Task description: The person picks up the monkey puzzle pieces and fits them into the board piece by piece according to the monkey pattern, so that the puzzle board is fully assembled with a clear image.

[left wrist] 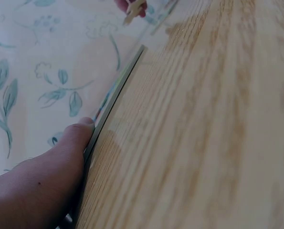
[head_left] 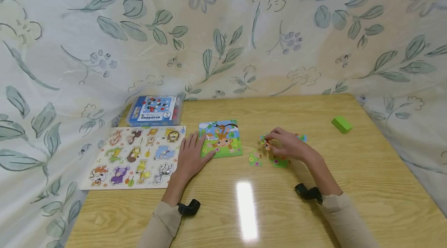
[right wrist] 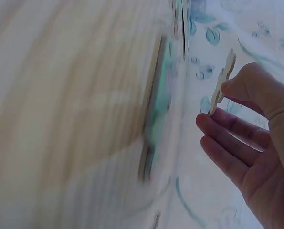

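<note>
Pinching a puzzle piece between thumb and fingertips, the right hand is right of centre in the head view, its grip grasping that one piece. The right wrist view shows the piece tilted on edge and lifted clear of the worktop, with the lower fingers spread apart from it. Below and beside this hand, near the middle of the frame, are loose pieces in green with flowers, and another blue-and-green bit shows just past the knuckles. At the centre of the frame lies a square monkey picture. The left hand rests at its left side, fingers extended and grip released, the thumb touching the lower left part of the picture; the left wrist view shows the thumb at the edge of a thin board. Further left, a board of animal figures lies flat, with a clear plastic box behind it toward the upper left. A green block sits well apart at the right. Flowered cloth hangs behind, and both beige sleeves enter from the bottom, each wrist wearing a small black camera.
</note>
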A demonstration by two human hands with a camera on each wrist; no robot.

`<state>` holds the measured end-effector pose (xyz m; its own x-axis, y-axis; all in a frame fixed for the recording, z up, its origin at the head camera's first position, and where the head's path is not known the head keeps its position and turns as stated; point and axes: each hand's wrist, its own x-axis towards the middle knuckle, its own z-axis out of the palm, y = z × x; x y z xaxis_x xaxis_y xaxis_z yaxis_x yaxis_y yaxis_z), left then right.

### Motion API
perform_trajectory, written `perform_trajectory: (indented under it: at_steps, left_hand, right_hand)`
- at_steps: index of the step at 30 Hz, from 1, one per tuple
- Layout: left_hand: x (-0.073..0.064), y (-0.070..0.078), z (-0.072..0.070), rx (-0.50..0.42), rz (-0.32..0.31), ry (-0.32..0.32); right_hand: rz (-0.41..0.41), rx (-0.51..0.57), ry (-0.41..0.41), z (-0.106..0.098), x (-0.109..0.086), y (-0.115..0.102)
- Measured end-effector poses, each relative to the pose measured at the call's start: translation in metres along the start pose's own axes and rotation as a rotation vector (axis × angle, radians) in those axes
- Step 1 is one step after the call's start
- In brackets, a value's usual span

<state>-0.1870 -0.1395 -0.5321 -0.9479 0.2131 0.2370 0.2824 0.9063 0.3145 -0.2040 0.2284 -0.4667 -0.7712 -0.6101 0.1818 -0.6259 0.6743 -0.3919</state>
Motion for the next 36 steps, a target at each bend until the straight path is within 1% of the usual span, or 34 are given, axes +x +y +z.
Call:
perform_trajectory:
  at_steps: [3,5,8,11,16,19,23,27,30,32,36]
  left_hand:
    - [0.0,-0.002,0.002,-0.003,0.014,0.027]
    - [0.0,-0.002,0.002,-0.01,0.02,0.031]
    - [0.0,-0.002,0.001,-0.009,0.015,0.008]
    - [-0.001,-0.002,0.0,0.0,-0.001,-0.024]
    - [-0.001,-0.003,0.001,0.01,-0.022,-0.061]
    - [-0.001,-0.004,0.003,0.013,-0.031,-0.071]
    - [0.0,-0.004,0.003,0.018,-0.034,-0.072]
    - [0.0,-0.002,0.001,0.013,-0.032,-0.075]
    - [0.0,-0.002,0.001,0.011,-0.029,-0.072]
    - [0.0,-0.002,0.001,0.008,-0.026,-0.067]
    - [0.0,-0.002,0.001,0.016,-0.029,-0.061]
  right_hand:
    - [-0.024,0.026,-0.036,0.003,0.011,-0.009]
    - [-0.041,0.032,-0.061,0.006,0.02,-0.015]
    - [-0.069,0.036,-0.085,0.012,0.035,-0.022]
    - [-0.101,0.035,-0.087,0.017,0.051,-0.03]
    - [-0.141,0.075,-0.105,0.024,0.074,-0.045]
    - [-0.163,0.085,-0.132,0.03,0.088,-0.052]
    - [-0.189,0.05,-0.149,0.038,0.105,-0.059]
    - [-0.183,0.011,-0.158,0.044,0.115,-0.062]
    - [-0.155,-0.006,-0.179,0.047,0.121,-0.064]
    - [-0.142,0.0,-0.192,0.049,0.123,-0.065]
    - [-0.138,0.013,-0.188,0.052,0.125,-0.067]
